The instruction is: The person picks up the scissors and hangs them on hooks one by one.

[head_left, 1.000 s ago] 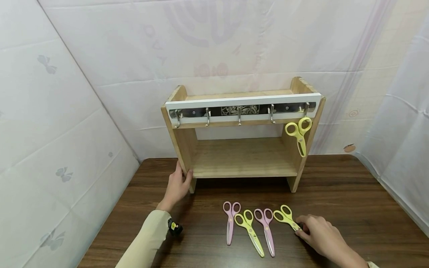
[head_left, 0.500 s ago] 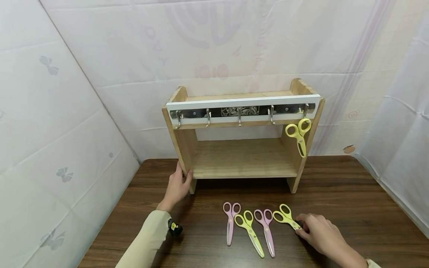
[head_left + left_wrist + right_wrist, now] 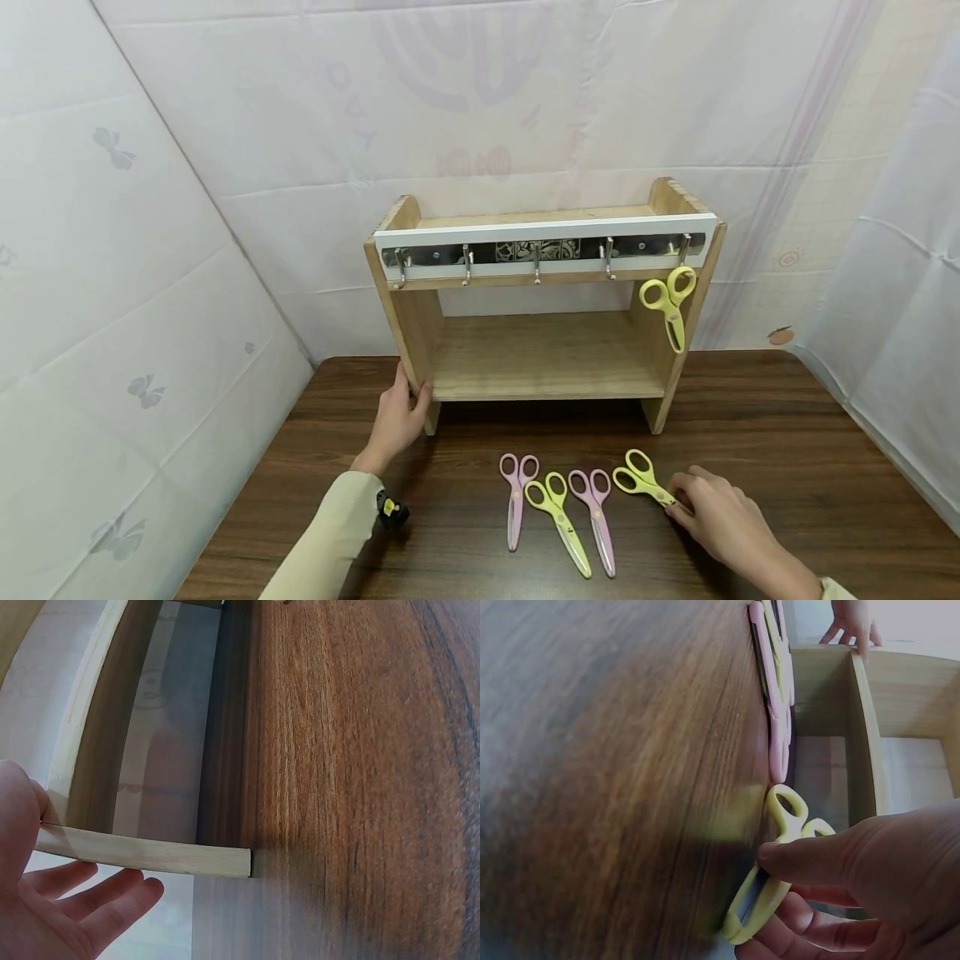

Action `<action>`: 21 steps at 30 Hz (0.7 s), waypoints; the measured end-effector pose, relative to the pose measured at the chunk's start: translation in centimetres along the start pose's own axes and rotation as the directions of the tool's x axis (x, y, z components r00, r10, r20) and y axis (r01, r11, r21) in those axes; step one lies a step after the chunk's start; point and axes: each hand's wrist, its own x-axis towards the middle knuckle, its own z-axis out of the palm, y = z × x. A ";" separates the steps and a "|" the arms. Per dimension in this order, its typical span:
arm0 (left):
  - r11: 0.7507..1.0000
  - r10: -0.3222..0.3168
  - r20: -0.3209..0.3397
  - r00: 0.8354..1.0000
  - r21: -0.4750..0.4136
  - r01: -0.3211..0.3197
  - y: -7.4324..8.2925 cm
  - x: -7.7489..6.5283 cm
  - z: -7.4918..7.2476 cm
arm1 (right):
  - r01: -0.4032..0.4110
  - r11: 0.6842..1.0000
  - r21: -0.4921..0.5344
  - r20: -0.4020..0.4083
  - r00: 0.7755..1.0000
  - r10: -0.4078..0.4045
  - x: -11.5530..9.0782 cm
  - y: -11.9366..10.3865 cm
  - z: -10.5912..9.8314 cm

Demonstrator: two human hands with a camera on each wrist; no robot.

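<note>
My left hand grips the lower left side panel of a wooden shelf, thumb in front and fingers behind it in the left wrist view. With thumb and fingers my right hand pinches a pair of yellow scissors by the blade part, handles pointing to the shelf. To its left lie pink scissors, yellow scissors and more pink scissors, handles toward the shelf. Other yellow scissors hang by one handle loop from the rightmost hook of the hook rail.
Several metal hooks line the rail on the shelf's upper front; the others carry nothing. The shelf stands on a dark wooden table. White patterned cloth encloses the table at the back and sides.
My right hand has shifted slightly toward the shelf, and the yellow scissors in it have moved a little with it. My left hand keeps its grip on the side panel.
</note>
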 end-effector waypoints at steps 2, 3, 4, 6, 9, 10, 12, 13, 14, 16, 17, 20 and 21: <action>1.000 -0.002 0.004 1.000 0.001 0.002 0.0 0.0 0.0 | 0.010 1.000 -0.010 -0.005 1.000 -0.010 0.0 0.0 0.0; 1.000 -0.004 0.006 1.000 0.001 0.004 0.0 0.0 0.0 | 0.015 1.000 -0.016 -0.009 1.000 -0.015 0.0 0.1 0.0; 1.000 -0.008 0.008 1.000 0.000 0.008 0.0 -0.1 0.0 | 0.016 1.000 -0.021 -0.008 1.000 -0.016 0.0 0.1 0.0; 1.000 -0.012 0.010 1.000 0.000 0.012 0.1 -0.1 0.0 | 0.019 0.999 -0.030 -0.007 1.000 -0.019 0.1 0.1 0.0; 1.000 -0.010 0.008 1.000 -0.006 0.010 0.1 -0.1 0.0 | 0.012 0.999 -0.035 -0.003 1.000 -0.012 0.1 0.1 0.0; 1.000 -0.010 0.008 1.000 -0.006 0.010 0.1 -0.1 0.0 | 0.009 0.999 -0.036 -0.001 1.000 -0.009 0.1 0.1 0.0; 1.000 -0.008 0.008 1.000 -0.004 0.008 0.1 -0.1 0.0 | 0.005 0.999 -0.035 0.005 1.000 -0.004 0.1 0.0 0.0; 1.000 -0.012 0.008 1.000 -0.003 0.012 0.1 0.0 0.0 | 0.002 0.999 -0.034 0.008 1.000 -0.002 0.1 0.0 0.0; 1.000 -0.012 0.008 1.000 -0.001 0.012 0.1 0.0 0.0 | 0.003 0.999 -0.035 0.011 1.000 -0.002 0.1 0.1 -0.1; 1.000 -0.008 0.005 1.000 0.000 0.008 0.0 0.0 0.0 | 0.007 0.999 -0.036 0.012 1.000 -0.007 0.2 0.1 -0.1; 1.000 -0.008 0.003 1.000 -0.001 0.008 0.0 0.0 0.1 | 0.013 0.999 -0.036 0.011 1.000 -0.013 0.2 0.1 -0.1; 1.000 -0.006 0.000 1.000 -0.007 0.006 -0.1 0.0 0.1 | 0.028 0.999 -0.042 0.001 1.000 -0.028 0.2 0.1 -0.2; 1.000 -0.004 -0.001 1.000 -0.008 0.004 -0.1 0.0 0.1 | 0.034 0.998 -0.044 -0.002 0.999 -0.034 0.2 0.1 -0.2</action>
